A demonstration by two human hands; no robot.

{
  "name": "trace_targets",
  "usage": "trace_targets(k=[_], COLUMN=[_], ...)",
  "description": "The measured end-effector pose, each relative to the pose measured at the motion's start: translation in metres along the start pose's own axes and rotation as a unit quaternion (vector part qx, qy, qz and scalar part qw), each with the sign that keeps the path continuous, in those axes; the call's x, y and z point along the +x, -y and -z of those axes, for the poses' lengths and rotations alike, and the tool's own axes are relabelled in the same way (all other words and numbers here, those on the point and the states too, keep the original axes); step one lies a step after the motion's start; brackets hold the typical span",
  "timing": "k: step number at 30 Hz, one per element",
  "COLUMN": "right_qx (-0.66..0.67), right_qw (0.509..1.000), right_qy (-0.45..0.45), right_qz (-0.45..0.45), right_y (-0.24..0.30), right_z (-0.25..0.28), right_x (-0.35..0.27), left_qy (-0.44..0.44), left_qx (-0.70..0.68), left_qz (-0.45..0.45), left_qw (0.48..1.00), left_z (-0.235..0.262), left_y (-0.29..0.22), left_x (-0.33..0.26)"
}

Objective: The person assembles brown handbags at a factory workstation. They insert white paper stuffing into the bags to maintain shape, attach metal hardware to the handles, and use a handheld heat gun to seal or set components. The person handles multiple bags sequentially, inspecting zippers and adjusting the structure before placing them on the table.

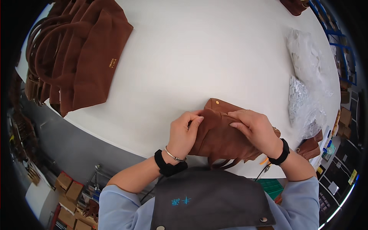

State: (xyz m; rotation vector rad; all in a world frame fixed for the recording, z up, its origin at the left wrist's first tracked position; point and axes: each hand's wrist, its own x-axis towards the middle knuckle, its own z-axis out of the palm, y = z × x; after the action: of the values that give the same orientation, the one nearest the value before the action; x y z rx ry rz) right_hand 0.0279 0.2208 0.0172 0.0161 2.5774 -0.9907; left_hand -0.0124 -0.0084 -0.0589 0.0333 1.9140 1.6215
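A brown handbag [223, 138] lies at the near edge of the white table, its handles hanging toward my apron. A small gold stud shows on its far corner. My left hand [185, 131] pinches the bag's left side between thumb and fingers. On the other side, my right hand [256, 128] grips a seam on its upper face, with the thumb bent toward the fingers. The brown material bulges and creases between the two hands. The bag's underside is hidden.
Several brown handbags [92, 65] stand grouped at the far left of the white table [199, 50]. Clear plastic bags [304, 84] with small pale pieces lie at the right. Another brown bag [294, 6] sits at the far right edge, and a brown piece [309, 147] lies nearer. Cardboard boxes [69, 191] stand at lower left.
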Motion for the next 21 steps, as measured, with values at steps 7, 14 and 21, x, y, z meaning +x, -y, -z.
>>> trace_targets(k=[7,14,21], right_qx=[0.031,-0.029,0.026], right_qw=[0.999,0.999,0.988], right_qy=[0.018,-0.011,-0.062], right_qz=[-0.006,-0.019,-0.138], right_y=[-0.001,-0.019,-0.077], right_z=[0.008,0.017,0.032], right_x=[-0.001,-0.028,-0.098], left_qy=[0.011,0.276,0.25], left_qx=[0.026,0.34,0.395], left_qz=[-0.046,-0.283,-0.214], left_qw=[0.999,0.853,0.858], left_z=[0.01,0.005,-0.007], left_y=[-0.004,-0.071,-0.064], left_x=[0.014,0.059,0.065])
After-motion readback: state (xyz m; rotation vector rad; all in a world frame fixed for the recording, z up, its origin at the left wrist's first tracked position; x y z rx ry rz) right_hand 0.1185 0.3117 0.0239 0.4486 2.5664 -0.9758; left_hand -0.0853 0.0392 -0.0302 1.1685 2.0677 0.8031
